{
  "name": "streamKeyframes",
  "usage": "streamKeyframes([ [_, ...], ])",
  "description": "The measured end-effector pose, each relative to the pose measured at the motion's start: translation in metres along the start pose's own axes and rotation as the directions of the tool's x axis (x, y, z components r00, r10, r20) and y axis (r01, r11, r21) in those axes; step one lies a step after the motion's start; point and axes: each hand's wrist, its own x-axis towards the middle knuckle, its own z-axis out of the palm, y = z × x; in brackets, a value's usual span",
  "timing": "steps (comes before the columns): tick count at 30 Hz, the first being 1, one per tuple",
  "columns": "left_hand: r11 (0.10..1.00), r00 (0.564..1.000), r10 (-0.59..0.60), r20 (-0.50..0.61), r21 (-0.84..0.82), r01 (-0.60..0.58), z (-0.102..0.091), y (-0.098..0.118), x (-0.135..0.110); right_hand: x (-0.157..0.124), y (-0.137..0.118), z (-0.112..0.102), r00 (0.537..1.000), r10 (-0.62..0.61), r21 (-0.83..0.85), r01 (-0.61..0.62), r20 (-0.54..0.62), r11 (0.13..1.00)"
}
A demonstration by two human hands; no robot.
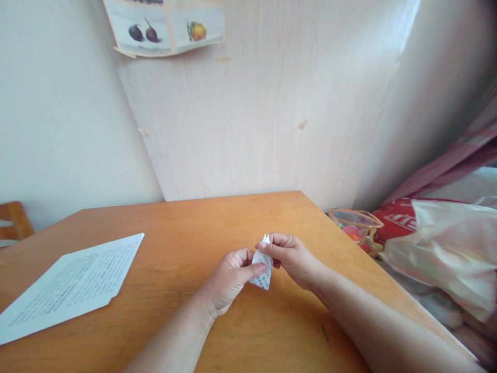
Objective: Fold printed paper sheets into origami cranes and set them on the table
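Note:
A small folded piece of printed white paper (262,269) is held just above the wooden table (194,223), near its middle. My left hand (231,277) pinches its lower left side, thumb lying across the front. My right hand (289,256) grips the upper right part, fingers curled over the top edge. Both hands touch the paper and nearly meet. Part of the paper is hidden behind the fingers.
A printed sheet of paper (72,285) with a cut corner lies flat at the left. A wooden chair back (13,220) shows at the far left. Off the table's right edge are a clear plastic container (357,225), a red bag (398,217) and a plastic bag (446,248).

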Motion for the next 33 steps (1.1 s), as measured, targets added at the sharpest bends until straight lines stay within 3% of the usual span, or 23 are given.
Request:
streamKeyframes([
  [11,1.0,1.0,-0.002,0.023,0.022,0.001,-0.001,-0.003,0.002,0.006,0.005,-0.005,0.988,-0.082,-0.034,0.078,-0.131,0.996],
  [16,0.999,0.993,0.05,-0.103,0.008,-0.05,-0.003,-0.005,0.004,0.005,0.005,-0.004,0.996,-0.026,-0.049,0.022,-0.084,0.999],
  [21,0.993,0.973,0.076,-0.22,-0.066,-0.093,-0.006,-0.007,0.007,0.003,0.016,-0.002,0.998,-0.003,-0.24,-0.011,-0.057,0.971],
  [26,0.99,0.973,0.068,-0.222,-0.102,-0.093,-0.006,-0.01,0.008,0.004,0.025,0.0,0.998,-0.061,-0.233,0.057,-0.01,0.971],
  [33,0.982,0.974,0.059,-0.219,-0.162,-0.096,-0.006,-0.01,0.008,0.001,0.02,0.001,0.992,-0.005,-0.105,0.019,0.125,0.994],
])
